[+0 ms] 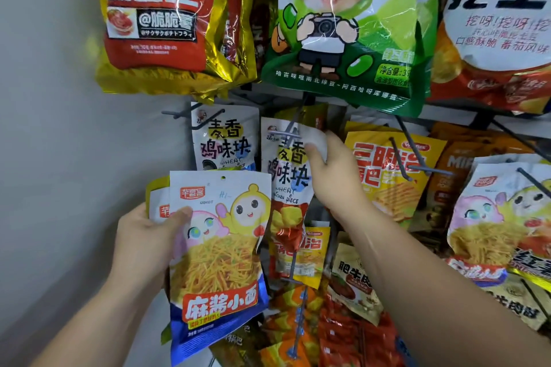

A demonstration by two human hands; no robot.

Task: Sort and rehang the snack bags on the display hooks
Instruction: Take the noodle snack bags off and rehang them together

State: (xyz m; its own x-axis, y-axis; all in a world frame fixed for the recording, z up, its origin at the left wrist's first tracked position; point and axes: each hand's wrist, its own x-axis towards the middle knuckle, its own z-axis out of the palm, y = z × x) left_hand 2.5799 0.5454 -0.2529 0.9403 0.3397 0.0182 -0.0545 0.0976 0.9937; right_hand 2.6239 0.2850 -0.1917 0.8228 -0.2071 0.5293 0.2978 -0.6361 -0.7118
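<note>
- Lower left of the frame: your left hand (146,235) is closed around a small stack of snack bags, thumb pressed on the front one, the noodle bag (219,250) with the blue bottom. At least one more bag sits behind it; how many you cannot tell. These are off the hooks and not yet hung.
- Centre left: one wheat chicken bag (225,140) already hangs on the left hook (205,119).
- Centre: your right hand (334,170) pinches the top corner of a second wheat chicken bag (287,176), right at the centre hook (287,128). Whether its hole is threaded on the hook is blurred.
- Right: the yellow sandwich bags (390,170) and more noodle bags (492,217) hang on their own hooks, seemingly sorted.
- Judged overall, you are midway. The lower rows are jumbled and cut off by the frame edge.
</note>
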